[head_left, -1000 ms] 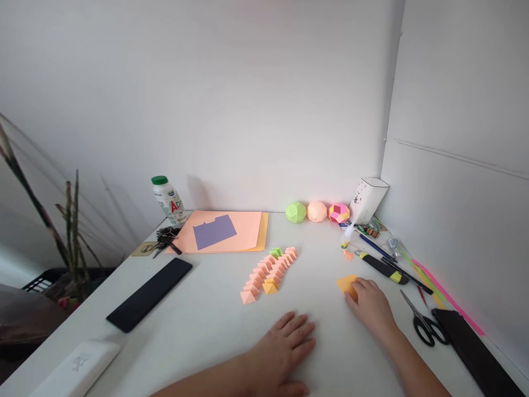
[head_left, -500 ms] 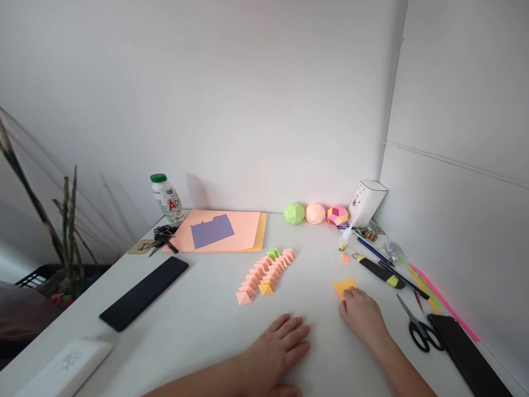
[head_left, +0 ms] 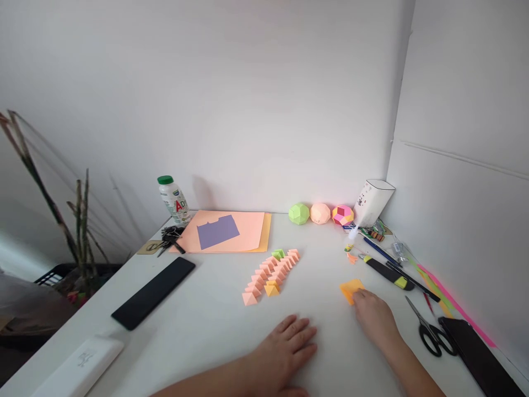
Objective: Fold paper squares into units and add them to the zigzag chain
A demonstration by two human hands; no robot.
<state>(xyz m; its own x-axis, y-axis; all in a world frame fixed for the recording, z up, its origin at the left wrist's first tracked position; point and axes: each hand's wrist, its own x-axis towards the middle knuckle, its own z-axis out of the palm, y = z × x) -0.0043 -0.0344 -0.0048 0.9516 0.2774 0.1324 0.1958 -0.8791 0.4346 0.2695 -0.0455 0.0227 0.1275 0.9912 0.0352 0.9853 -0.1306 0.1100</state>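
Note:
My left hand [head_left: 287,350] lies flat on the white table [head_left: 198,336], fingers stretched out and nothing in them. To its right, my right hand [head_left: 375,317] has its fingers closed at the right edge of a small orange piece of paper [head_left: 349,289]. Part of that paper is hidden under the fingertips. Ahead of my left hand stand two slanting rows of small folded paper pyramids [head_left: 264,275], mostly peach, with a few orange and green ones. A glue bottle [head_left: 352,236] and some orange paper scraps [head_left: 351,258] are beyond my right hand.
Scissors [head_left: 432,331], a cutter knife [head_left: 388,272] and a black phone-like slab [head_left: 475,353] lie on the right. Three paper balls [head_left: 320,213] and a white holder [head_left: 374,201] stand by the wall. Peach sheets [head_left: 252,231], keys [head_left: 171,236], a bottle [head_left: 173,198] and a black bar [head_left: 154,292] are left.
The view has turned slightly left, so everything sits further right. My right fingers have slid towards the orange paper's right edge, and more of its near side shows. My left hand stays flat.

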